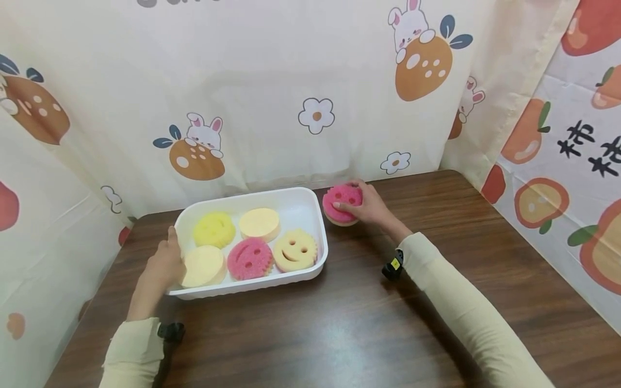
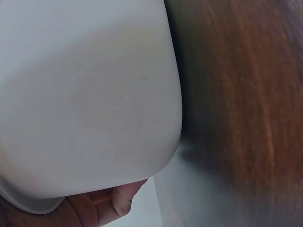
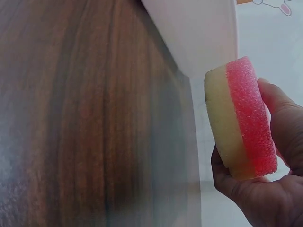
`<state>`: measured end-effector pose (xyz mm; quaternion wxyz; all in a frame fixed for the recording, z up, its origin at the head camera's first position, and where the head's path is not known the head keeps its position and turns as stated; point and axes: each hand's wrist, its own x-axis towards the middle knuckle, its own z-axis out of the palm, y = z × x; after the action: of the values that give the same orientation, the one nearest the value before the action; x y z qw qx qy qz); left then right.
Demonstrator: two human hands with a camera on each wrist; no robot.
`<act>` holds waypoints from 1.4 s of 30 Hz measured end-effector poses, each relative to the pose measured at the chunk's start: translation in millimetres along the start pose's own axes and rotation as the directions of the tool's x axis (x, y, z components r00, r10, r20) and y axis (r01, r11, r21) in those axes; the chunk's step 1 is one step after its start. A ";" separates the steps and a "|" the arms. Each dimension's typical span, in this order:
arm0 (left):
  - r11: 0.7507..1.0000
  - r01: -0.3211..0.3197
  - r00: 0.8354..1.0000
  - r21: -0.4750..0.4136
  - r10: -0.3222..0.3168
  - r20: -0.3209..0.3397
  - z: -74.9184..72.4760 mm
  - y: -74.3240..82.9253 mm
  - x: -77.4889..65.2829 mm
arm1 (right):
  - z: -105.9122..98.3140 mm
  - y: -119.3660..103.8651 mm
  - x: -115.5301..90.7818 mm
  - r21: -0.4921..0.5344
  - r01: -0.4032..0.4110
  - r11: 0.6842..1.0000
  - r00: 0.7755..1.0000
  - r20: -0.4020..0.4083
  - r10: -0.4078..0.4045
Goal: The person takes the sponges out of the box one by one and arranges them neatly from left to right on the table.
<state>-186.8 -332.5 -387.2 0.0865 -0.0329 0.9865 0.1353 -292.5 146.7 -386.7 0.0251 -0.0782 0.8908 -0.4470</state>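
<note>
"What does your right hand [image 1: 372,209] have?"
"You're pinching a pink-and-cream sponge [image 1: 332,207] with it, thumb across the pink smiling face, just off the right edge of the white tray [image 1: 297,207] and near the back edge of the tabletop [image 1: 291,337]."
"And your left hand [image 1: 162,264]?"
"It grips the tray's left edge."
"What's inside?"
"You have a yellow smiley sponge [image 1: 213,230] near the back-left corner, a plain cream sponge [image 1: 259,222] right of it, a second cream sponge [image 1: 206,267] at the front-left corner, then along the front edge a pink smiley sponge [image 1: 249,257] and a cream smiley sponge [image 1: 295,250] near the right corner."
</note>
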 end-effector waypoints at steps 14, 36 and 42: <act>1.000 -0.001 1.000 -0.004 0.001 -0.003 2.5 -0.7 0.7 | 0.0 6.2 1.3 -0.051 -0.072 0.996 0.996 0.045 0.074; 1.000 -0.005 1.000 0.019 0.006 -0.023 1.7 0.1 0.7 | 6.0 12.1 1.3 -0.140 -0.053 0.989 0.995 0.071 0.063; 1.000 -0.001 1.000 0.013 0.001 -0.016 0.5 0.8 -0.7 | 6.4 13.8 3.1 -0.153 -0.057 0.987 0.994 0.085 0.071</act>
<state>-186.1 -331.7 -387.3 0.0786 -0.0329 0.9880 0.1289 -296.4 149.2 -401.5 0.0737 -0.0713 0.9218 -0.3737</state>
